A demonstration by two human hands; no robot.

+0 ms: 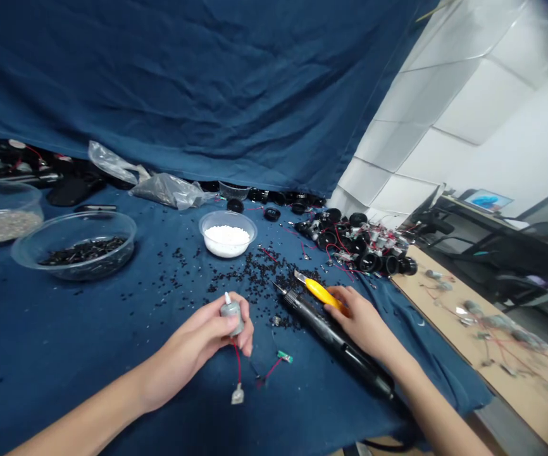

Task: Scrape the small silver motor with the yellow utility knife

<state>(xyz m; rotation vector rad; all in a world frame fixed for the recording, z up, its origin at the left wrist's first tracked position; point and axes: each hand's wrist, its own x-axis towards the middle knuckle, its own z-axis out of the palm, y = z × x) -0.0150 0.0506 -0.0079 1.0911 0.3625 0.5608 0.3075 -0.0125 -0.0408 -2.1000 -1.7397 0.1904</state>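
Backdrop: blue curtain (183, 82) hangs behind the table, perhaps screening the work from the room.
Surface: blue cloth (31, 354), strewn with black bits (233, 275) around the middle.
Left hand (202, 329): thumb and fingers closed round the grey motor (232, 325), near the middle; its white tip points up and away, a hold that seems meant to leave that end exposed.
Wires: red lead (238, 367) hangs below the motor to a metal tab (237, 395); green board (284, 357) lies just to the right.
Right hand (364, 322): fingers curled on the yellow cutter (320, 292), blade pointing far-left.
Black corded driver (333, 339): lies slantwise beside the cutter, tip far-left, probably for easy reach.
Bowls: white pellets (227, 235) and dark pieces (84, 251) sit in separate bowls, likely kept sorted.
Far right: heaped black housings (328, 240), tangled with wires, pushed aside presumably for elbow room.
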